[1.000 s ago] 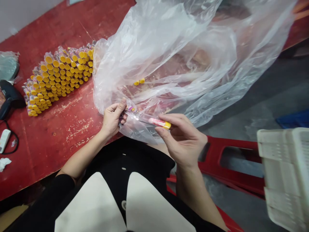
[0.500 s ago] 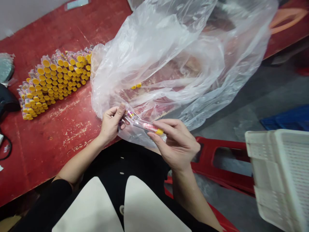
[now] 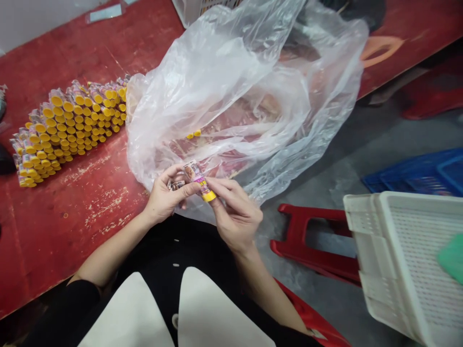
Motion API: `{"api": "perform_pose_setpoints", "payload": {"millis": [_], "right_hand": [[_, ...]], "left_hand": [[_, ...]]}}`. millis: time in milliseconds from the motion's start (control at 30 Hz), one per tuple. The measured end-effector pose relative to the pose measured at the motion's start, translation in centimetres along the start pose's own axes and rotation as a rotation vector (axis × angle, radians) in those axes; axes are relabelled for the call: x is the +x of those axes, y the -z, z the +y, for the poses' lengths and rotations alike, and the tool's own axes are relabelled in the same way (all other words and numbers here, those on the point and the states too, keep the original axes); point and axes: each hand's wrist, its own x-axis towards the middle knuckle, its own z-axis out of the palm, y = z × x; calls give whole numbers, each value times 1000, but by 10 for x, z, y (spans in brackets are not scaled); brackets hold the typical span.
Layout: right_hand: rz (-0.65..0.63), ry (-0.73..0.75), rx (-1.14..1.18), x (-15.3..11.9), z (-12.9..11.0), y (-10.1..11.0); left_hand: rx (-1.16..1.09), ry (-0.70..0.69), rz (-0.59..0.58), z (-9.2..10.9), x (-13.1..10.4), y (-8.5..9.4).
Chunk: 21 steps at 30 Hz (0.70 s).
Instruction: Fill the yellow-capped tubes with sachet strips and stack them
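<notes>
Between my hands is a small tube (image 3: 199,177) with a printed wrap and a yellow cap at its lower right end. My left hand (image 3: 168,195) is closed, its thumb on the tube, with more printed pieces between its fingers. My right hand (image 3: 237,212) pinches the tube by the yellow end. A large clear plastic bag (image 3: 217,72) lies crumpled just beyond both hands, and a couple of yellow-capped pieces (image 3: 193,134) show through it. Left of the bag, a big stack of yellow-capped tubes (image 3: 72,125) rests on the red table (image 3: 119,202), caps facing me.
At the right stands a white plastic basket (image 3: 365,241) with something green inside. Near it are a red stool (image 3: 311,246) and blue crates (image 3: 415,171) on the floor. An orange handle (image 3: 383,50) lies behind the bag, and another white basket (image 3: 186,12) stands at the top.
My right hand has moved closer to my left. The tube, earlier stretched out between them with clear film, now shows its printed wrap close to the cap. The view has shifted to the right.
</notes>
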Motion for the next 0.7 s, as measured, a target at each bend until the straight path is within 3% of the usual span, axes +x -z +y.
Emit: {"api": "perform_pose_setpoints", "payload": {"millis": [100,367,567,700], "right_hand": [[87,-23,-3,6,-3,-9],[120,-35,40,17,-7,-44],[25,-18,139,36,-5,-76],[-55,-5,240,54,-6,-107]], "left_hand": [[-9,-31,15,6,-6,1],[36,-81,50,19,-10,29],[-40,-153,147,31,-10,51],[-86,-226,242,43,-3,75]]}}
